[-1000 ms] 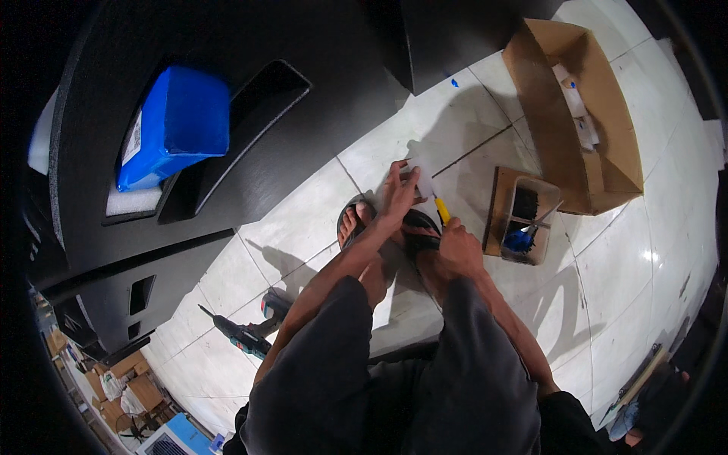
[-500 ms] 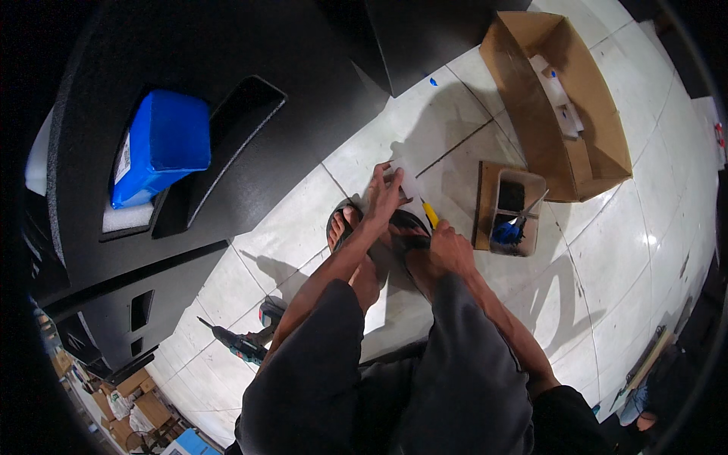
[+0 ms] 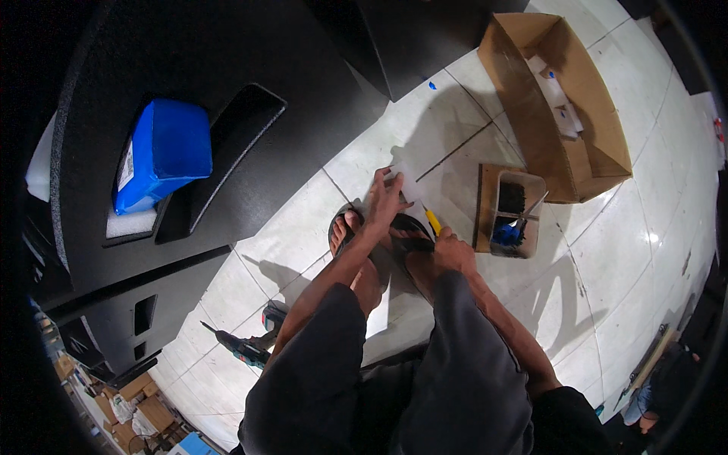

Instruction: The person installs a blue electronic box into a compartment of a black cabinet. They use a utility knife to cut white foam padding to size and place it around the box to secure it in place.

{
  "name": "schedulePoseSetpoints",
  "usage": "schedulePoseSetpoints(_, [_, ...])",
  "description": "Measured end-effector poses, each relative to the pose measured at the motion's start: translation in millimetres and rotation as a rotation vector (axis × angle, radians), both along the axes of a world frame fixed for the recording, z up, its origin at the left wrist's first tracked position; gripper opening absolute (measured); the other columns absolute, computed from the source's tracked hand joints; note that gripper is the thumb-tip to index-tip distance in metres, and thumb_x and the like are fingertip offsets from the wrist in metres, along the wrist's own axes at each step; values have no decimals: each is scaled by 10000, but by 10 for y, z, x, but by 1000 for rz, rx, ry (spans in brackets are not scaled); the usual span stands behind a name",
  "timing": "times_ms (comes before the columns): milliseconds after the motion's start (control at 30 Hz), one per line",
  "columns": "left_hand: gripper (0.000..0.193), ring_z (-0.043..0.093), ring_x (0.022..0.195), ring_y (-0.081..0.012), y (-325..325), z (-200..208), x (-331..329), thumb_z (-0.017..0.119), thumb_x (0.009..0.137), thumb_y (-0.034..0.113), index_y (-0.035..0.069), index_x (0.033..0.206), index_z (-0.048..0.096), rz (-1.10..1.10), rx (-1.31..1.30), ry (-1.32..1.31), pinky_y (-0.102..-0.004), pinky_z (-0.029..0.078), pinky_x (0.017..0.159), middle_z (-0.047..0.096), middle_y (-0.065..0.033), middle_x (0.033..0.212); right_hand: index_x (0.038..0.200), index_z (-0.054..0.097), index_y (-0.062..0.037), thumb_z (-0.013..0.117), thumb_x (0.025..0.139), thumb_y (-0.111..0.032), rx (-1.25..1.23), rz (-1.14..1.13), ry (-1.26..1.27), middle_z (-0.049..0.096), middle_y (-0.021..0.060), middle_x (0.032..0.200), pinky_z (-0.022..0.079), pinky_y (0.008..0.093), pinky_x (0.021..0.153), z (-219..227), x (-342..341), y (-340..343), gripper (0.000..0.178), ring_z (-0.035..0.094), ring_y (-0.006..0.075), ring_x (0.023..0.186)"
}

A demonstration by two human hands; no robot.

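White piece (image 3: 409, 182) sits at the fingertips of the left hand (image 3: 384, 199), low over the tiled floor (image 3: 614, 250) and just beyond the feet. From the head view, that hand's fingers are spread along the left side of the piece; I cannot tell whether they pinch it or merely rest against it. The right hand (image 3: 453, 252) is closed around a yellow-handled tool (image 3: 432, 221), its thin dark tip pointing up and left toward the white piece. Whether tip and piece touch is too small to tell. Black sandals (image 3: 412, 244) are on the feet, close below both hands.

To the right, a clear container (image 3: 533, 227) lies on a brown board (image 3: 483, 220), with black bits in its upper compartment and a blue item (image 3: 506, 233) in the lower. Beyond it stands an open cardboard box (image 3: 523, 129) with white blocks (image 3: 552, 89) inside. A small blue scrap (image 3: 433, 86) lies on the tiles near a large black panel (image 3: 288, 167). Farther left, a blue package (image 3: 173, 144) sits in a recess of that panel, beside white foam (image 3: 133, 223). A power drill (image 3: 241, 347) lies beside the left forearm.
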State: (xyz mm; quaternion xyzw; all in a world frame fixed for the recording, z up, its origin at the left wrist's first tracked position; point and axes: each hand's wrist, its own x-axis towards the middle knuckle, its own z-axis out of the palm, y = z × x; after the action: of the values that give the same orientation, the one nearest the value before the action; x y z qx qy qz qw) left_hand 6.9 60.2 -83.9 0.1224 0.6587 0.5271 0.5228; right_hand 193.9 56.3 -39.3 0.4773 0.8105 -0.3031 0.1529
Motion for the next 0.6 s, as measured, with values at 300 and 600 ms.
schedulePoseSetpoints(300, [662,545,1183,-340,-34,67,-46,656,936,318,74,1438,301,-46,4,-53,-435,601,819,413,-209,1405,996,473,21,494,951,-147,146,-5,55,659,216,852,571,461,558,-170,67,-81,175,697,381,677])
schedulePoseSetpoints(600, [985,493,1283,-320,-25,369,-201,896,656,196,-11,1425,314,-370,161,717,-397,421,1072,450,-208,1402,1051,433,-23,480,990,-259,110,-84,78,644,228,907,539,503,593,159,50,31,248,672,421,722])
